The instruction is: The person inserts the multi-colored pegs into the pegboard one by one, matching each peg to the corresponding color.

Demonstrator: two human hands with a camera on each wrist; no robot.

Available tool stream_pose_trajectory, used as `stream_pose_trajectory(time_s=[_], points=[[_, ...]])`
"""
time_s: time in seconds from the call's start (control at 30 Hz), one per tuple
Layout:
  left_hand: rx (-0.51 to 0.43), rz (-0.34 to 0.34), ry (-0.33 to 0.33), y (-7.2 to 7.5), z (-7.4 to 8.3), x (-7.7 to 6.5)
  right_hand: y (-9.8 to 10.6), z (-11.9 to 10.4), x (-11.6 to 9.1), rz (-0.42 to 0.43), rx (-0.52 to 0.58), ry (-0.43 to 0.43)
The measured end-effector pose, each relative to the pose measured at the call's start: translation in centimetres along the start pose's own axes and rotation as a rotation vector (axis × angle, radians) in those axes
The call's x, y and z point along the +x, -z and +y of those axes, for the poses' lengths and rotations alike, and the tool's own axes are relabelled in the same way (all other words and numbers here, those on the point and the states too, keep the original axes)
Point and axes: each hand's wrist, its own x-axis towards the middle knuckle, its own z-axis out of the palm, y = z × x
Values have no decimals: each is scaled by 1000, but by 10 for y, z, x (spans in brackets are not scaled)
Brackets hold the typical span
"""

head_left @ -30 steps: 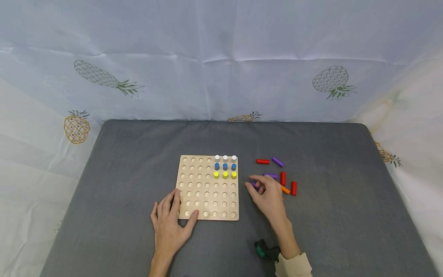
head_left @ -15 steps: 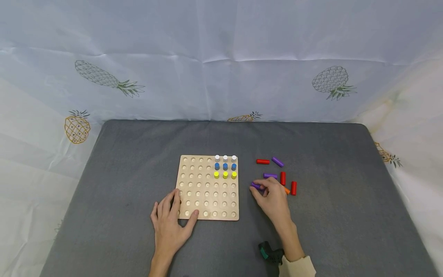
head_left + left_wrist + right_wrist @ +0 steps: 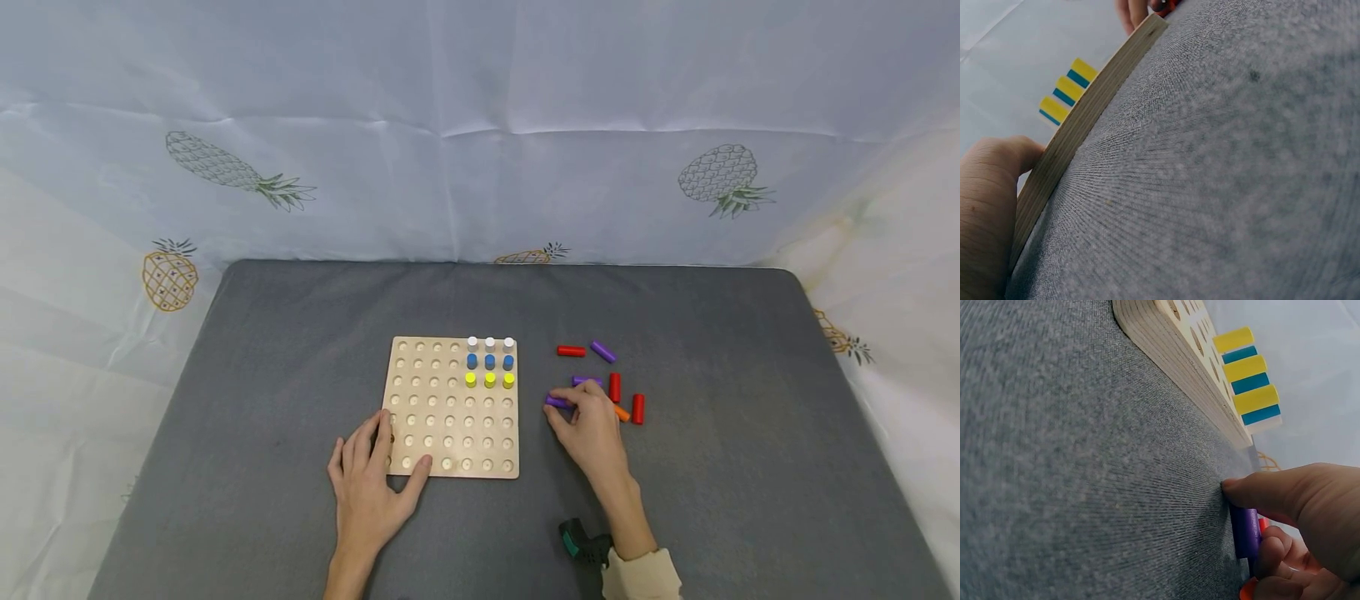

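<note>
A square wooden pegboard (image 3: pixel 422 400) with rows of round holes lies on the dark grey table. White, blue and yellow pegs (image 3: pixel 490 381) stand upright in its far right part, three of each colour. My left hand (image 3: pixel 371 492) rests on the board's near left corner, fingers spread along the left edge and thumb on the near edge. Right of the board, my right hand (image 3: pixel 591 433) pinches a purple peg (image 3: pixel 1245 531) between thumb and fingers. That peg lies on its side on the cloth. The right wrist view shows the thumb at one end of it.
Loose pegs lie around the right hand: red pegs (image 3: pixel 615 387), an orange peg (image 3: pixel 621 412) partly behind the hand, and further purple pegs (image 3: pixel 603 351). A black and green device (image 3: pixel 581 543) sits by the right wrist. A pineapple-print curtain (image 3: pixel 480 192) hangs behind the table.
My right hand has shifted slightly right and its thumb and fingers have come around the purple peg, which has turned a little. The left hand and board stay in place.
</note>
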Motion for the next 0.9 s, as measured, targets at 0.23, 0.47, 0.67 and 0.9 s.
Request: stream_pose_trajectory(time_s=[0.23, 0.47, 0.67, 0.9], points=[[-2, 6, -2, 0, 0, 0, 0, 0, 2, -7, -40, -2], [-1, 2, 3, 0, 0, 0, -2, 1, 4, -17, -54, 3], [6, 4, -3, -1, 0, 0, -2, 1, 5, -20, -65, 12], [7, 6, -4, -1, -1, 0, -2, 1, 5, -9, -51, 26]])
